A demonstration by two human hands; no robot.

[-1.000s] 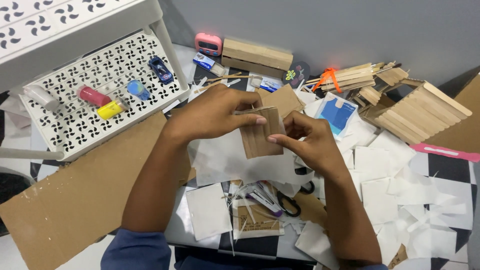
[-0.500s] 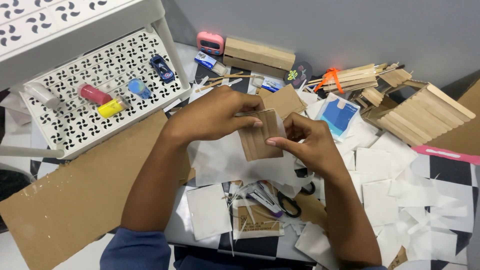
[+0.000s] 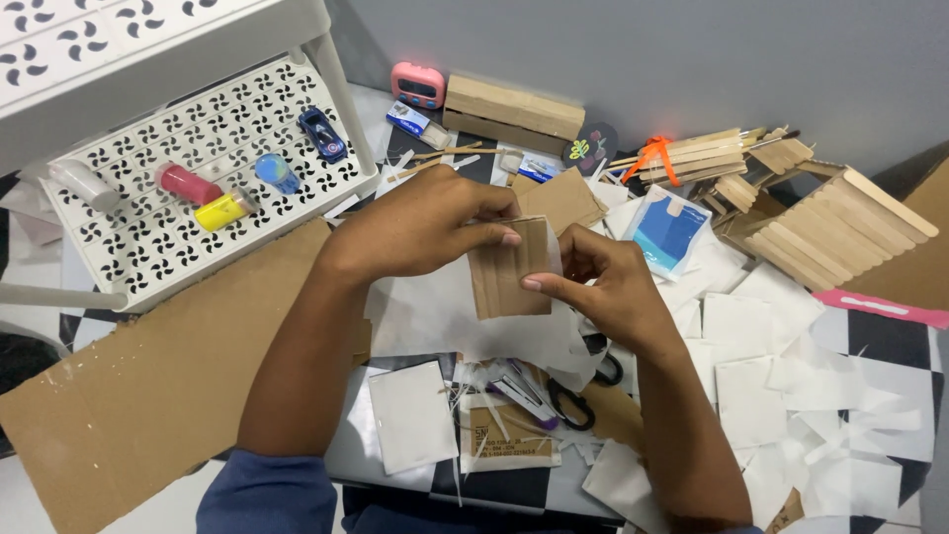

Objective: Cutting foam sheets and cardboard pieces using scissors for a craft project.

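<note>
Both of my hands hold a small brown panel of glued wooden sticks upright over the middle of the work surface. My left hand grips its top edge, fingertips curled over the upper right corner. My right hand pinches the panel's right side, thumb lying across its face. A thin white sheet clings to the panel's right edge. White paper lies spread directly beneath the panel.
A white perforated shelf tray at left carries small paint bottles and a blue toy car. A large cardboard sheet lies lower left. Scissors, paper squares, a stick-built roof, a wooden block and a pink timer surround my hands.
The hands and panel stay almost in place; my right thumb has slid slightly along the panel's face.
</note>
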